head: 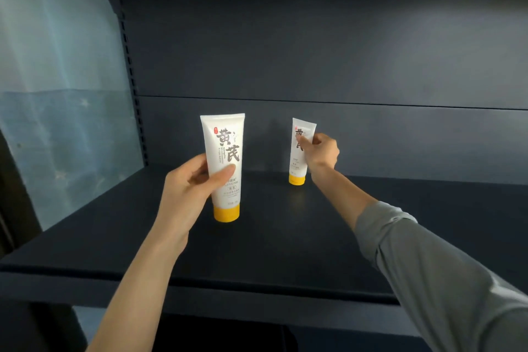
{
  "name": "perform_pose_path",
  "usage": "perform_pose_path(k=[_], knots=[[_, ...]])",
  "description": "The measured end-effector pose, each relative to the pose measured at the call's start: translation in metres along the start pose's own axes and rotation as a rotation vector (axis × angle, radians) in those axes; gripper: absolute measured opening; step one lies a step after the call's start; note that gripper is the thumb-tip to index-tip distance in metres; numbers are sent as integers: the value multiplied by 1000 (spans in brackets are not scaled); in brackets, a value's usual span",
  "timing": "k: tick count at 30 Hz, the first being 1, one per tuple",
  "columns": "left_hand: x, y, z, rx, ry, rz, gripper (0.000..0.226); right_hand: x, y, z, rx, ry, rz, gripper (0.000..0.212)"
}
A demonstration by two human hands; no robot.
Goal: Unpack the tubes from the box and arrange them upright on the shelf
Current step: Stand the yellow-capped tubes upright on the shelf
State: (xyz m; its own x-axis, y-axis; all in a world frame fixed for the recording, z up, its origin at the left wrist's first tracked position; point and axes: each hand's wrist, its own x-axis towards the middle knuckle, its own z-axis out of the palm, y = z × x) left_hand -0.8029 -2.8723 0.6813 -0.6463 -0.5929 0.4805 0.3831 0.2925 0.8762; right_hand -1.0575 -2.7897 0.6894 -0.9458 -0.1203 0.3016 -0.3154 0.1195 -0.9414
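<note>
Two white tubes with yellow caps and dark lettering stand cap-down over the dark shelf (271, 251). My left hand (190, 188) grips the nearer tube (225, 151) around its middle, thumb across the front; its cap sits at or just above the shelf board. My right hand (321, 153) reaches deeper in and pinches the farther tube (298, 163) at its upper half; that tube's cap touches the shelf near the back wall. The box is out of view.
The shelf has a dark back wall (314, 51) and a translucent side panel (63, 94) on the left. Its front edge (228, 291) runs across the lower frame. Bare shelf board lies to the left and right of the tubes.
</note>
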Motion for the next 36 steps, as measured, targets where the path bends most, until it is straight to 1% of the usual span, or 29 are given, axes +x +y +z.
perform_pose_path(k=[7, 16, 20, 27, 29, 32, 34, 36], knots=[[9, -8, 4, -7, 6, 0, 29, 13, 9, 18, -94, 34, 32, 24], [14, -14, 6, 1, 53, -5, 35, 17, 21, 34, -171, 91, -67, 26], [11, -17, 3, 3, 56, -10, 37, 23, 21, 42, -179, 87, -77, 26], [6, -30, -2, 27, 114, -79, 39, 31, 22, 45, -211, 43, -90, 27], [5, -31, 2, 19, 100, -80, 33, 31, 22, 42, -203, 12, -84, 30], [8, -29, 11, 3, 81, -81, 30, 28, 22, 34, -156, -25, -91, 41], [13, -26, 19, -7, 64, -82, 29, 25, 18, 24, -79, -10, -121, 46], [17, -21, 28, -15, 33, -78, 27, 20, 10, 11, 26, -12, -140, 46]])
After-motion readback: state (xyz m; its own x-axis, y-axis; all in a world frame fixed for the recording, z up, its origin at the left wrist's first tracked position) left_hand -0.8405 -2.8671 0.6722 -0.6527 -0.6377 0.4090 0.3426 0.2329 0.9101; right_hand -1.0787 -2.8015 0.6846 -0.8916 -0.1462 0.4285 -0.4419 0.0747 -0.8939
